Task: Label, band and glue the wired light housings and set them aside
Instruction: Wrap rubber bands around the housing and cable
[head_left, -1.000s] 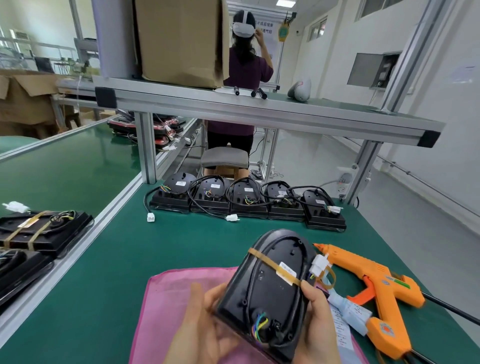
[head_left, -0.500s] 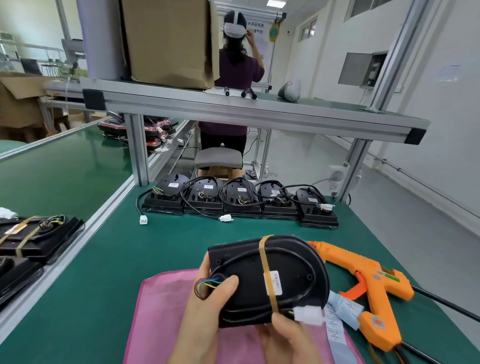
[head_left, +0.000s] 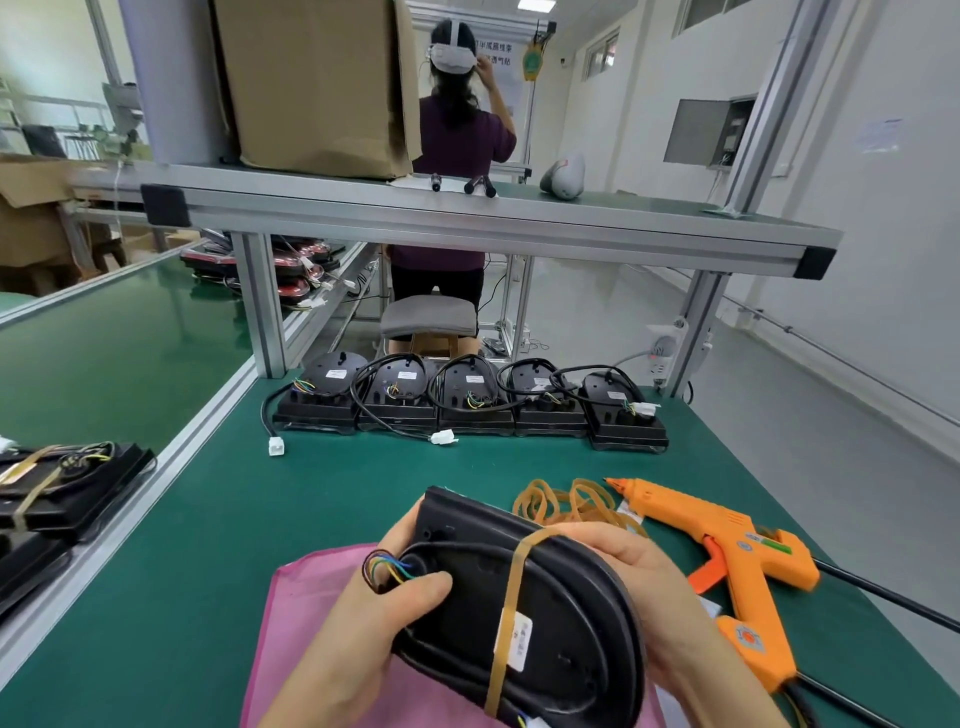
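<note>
I hold a black light housing (head_left: 561, 613) above a pink cloth (head_left: 311, 603), its back facing me. A tan rubber band (head_left: 506, 608) wraps it over a white label (head_left: 521, 636). My left hand (head_left: 363, 623) grips the housing's left end, thumb pressed beside the coloured wires (head_left: 387, 569). My right hand (head_left: 639, 597) grips its right edge from behind. An orange glue gun (head_left: 727, 551) lies to the right on the green mat. Loose rubber bands (head_left: 566, 501) lie just beyond the housing.
Several wired housings (head_left: 467, 400) stand in a row at the table's far edge under an aluminium shelf (head_left: 467, 218). Banded housings (head_left: 62, 483) sit on the left conveyor. A person (head_left: 457, 135) stands beyond, back turned. The gun's black cord (head_left: 883, 597) trails right.
The housing has swung from upright to lying across, then tilted with its rounded end toward me. My right hand moved from under it to its right edge, uncovering the loose bands.
</note>
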